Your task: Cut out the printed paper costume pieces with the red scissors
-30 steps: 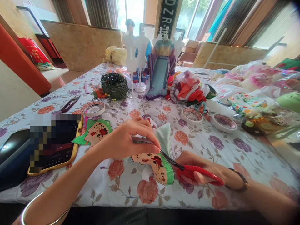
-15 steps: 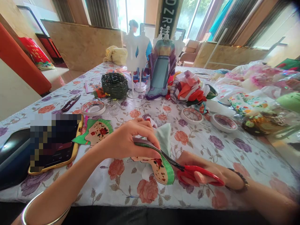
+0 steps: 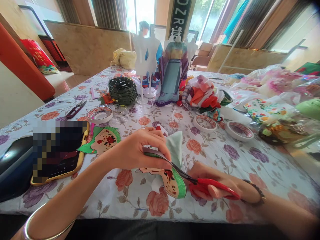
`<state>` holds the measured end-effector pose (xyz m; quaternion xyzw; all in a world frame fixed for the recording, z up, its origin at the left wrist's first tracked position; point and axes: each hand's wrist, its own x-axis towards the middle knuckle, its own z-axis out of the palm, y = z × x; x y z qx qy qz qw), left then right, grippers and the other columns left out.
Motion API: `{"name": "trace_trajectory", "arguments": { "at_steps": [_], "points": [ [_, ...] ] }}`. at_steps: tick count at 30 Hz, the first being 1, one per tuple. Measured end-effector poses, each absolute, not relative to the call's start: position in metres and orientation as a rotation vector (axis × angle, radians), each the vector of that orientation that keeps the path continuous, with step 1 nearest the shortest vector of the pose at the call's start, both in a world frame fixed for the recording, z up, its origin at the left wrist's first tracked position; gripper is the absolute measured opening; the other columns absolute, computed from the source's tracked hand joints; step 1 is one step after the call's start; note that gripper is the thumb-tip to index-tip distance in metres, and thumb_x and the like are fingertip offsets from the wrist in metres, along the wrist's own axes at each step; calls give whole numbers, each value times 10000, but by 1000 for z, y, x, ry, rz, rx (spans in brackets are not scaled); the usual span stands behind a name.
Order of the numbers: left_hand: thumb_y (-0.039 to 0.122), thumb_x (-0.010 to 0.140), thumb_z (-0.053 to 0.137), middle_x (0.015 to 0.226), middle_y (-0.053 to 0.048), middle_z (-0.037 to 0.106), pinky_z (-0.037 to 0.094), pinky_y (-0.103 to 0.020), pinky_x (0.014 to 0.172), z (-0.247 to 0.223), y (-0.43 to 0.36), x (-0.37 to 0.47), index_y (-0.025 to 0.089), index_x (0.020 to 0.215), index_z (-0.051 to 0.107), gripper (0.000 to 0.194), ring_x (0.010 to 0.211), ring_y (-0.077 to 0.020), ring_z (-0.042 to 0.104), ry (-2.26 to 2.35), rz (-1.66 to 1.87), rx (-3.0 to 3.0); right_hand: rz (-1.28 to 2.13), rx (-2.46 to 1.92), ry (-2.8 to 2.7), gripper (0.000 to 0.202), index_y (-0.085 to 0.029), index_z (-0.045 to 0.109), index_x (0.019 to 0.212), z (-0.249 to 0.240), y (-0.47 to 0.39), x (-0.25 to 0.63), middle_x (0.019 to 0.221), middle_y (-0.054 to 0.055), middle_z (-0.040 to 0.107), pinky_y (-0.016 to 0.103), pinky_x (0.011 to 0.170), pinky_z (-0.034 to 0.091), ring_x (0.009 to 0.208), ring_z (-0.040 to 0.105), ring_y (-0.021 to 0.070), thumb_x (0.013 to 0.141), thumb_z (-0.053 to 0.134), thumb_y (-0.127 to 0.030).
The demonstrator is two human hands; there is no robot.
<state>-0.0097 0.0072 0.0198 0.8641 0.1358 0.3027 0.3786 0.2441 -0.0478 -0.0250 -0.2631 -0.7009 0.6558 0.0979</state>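
Observation:
Between the thumb and fingers of my left hand (image 3: 143, 148) is a printed fabric piece (image 3: 172, 183), cream with dark red spots and a green border. My right hand (image 3: 210, 183) grips red-handled scissors (image 3: 220, 188), fingers in the loops. Their dark blades lie along the green edge, close to my left fingertips, and the tips are hidden there. A pale green cloth (image 3: 175, 146) lies just behind my left hand. Left of my hand rests a similar green-edged cutout (image 3: 106, 140), partly covered by my forearm.
A phone (image 3: 62, 166) in a yellow case lies at the left, near thread snips (image 3: 76, 109). Tape rolls (image 3: 100, 115) sit around a dark woven basket (image 3: 122, 91). Behind stand white mannequins (image 3: 142, 56) and a dressed one (image 3: 171, 76). Plastic-wrapped items (image 3: 275, 83) fill the right side.
The scissor blades look slightly more closed along the green edge. Both hands stay almost in place, and the fabric keeps its position.

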Motion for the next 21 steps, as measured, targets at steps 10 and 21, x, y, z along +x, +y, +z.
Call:
{"name": "trace_trajectory", "arguments": {
  "at_steps": [10,21],
  "points": [
    [139,773,757,649,-4,676,448,-266,715,19,8,-10,152,757,729,35,669,-114,523,315,780,2200,1941,-821,-2086,675,-191,396,626,-19,-51,242,561,-39,381,226,439,253,492,314,73,762,395,-853],
    [145,767,761,654,-7,678,452,-264,713,20,8,-9,160,750,733,36,681,-120,529,327,787,2206,1938,-933,-1992,685,-208,356,599,-13,-57,239,564,-43,350,256,477,235,519,276,89,726,409,-879]
  ]
}}
